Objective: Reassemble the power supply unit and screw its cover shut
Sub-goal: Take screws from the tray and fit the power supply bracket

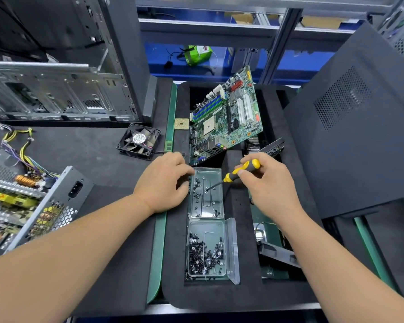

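The power supply unit (33, 201) lies at the left with no cover on it, its coils, heat sinks and yellow and purple wires showing. My right hand (268, 183) grips a yellow and black screwdriver (240, 172); the tip points at a screw in the upper clear screw tray (207, 194). My left hand (166, 183) rests at that tray's left edge, fingers curled down among the screws; whether they pinch one is hidden. A black fan (139, 141) lies on the mat behind my left hand.
A lower clear tray (208, 250) holds several black screws. A green motherboard (226, 115) leans at the back of the foam organiser (173, 264). An open computer case (56, 73) stands at the back left and a black side panel (359, 127) at the right.
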